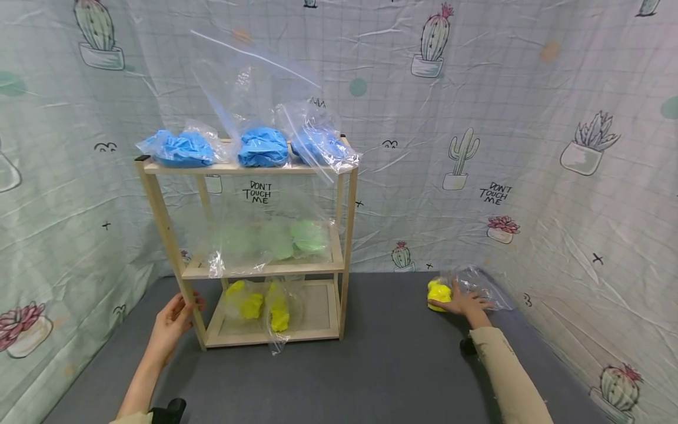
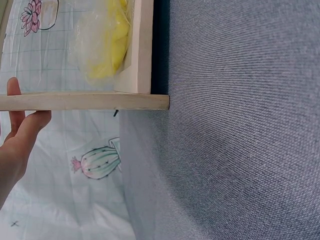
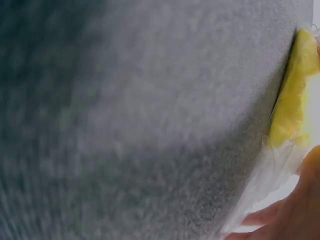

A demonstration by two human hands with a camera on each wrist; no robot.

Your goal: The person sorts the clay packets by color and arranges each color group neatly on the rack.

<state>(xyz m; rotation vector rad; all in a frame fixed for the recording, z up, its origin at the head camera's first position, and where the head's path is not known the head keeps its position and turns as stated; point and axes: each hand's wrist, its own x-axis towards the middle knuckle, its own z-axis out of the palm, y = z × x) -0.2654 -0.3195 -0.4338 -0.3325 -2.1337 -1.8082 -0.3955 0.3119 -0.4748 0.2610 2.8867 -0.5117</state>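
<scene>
My left hand (image 1: 172,321) holds the front left post of a small wooden shelf rack (image 1: 272,338). In the left wrist view, the thumb and fingers of this hand (image 2: 22,137) lie on either side of the post (image 2: 95,102). At the right of the table, my right hand (image 1: 467,303) rests with fingers spread on a clear plastic bag (image 1: 495,288) with a crumpled yellow thing (image 1: 438,292) in it. The right wrist view shows the yellow thing (image 3: 292,100) through the plastic, beside my right hand (image 3: 295,210); what the yellow thing is cannot be told.
Bagged crumpled blue things (image 1: 263,147) lie along the top shelf. Pale green ones (image 1: 307,237) sit in bags on the middle shelf, yellow ones (image 1: 279,309) on the bottom. The grey table (image 1: 392,365) meets a hanging cactus-print sheet (image 1: 424,218) at the back and sides.
</scene>
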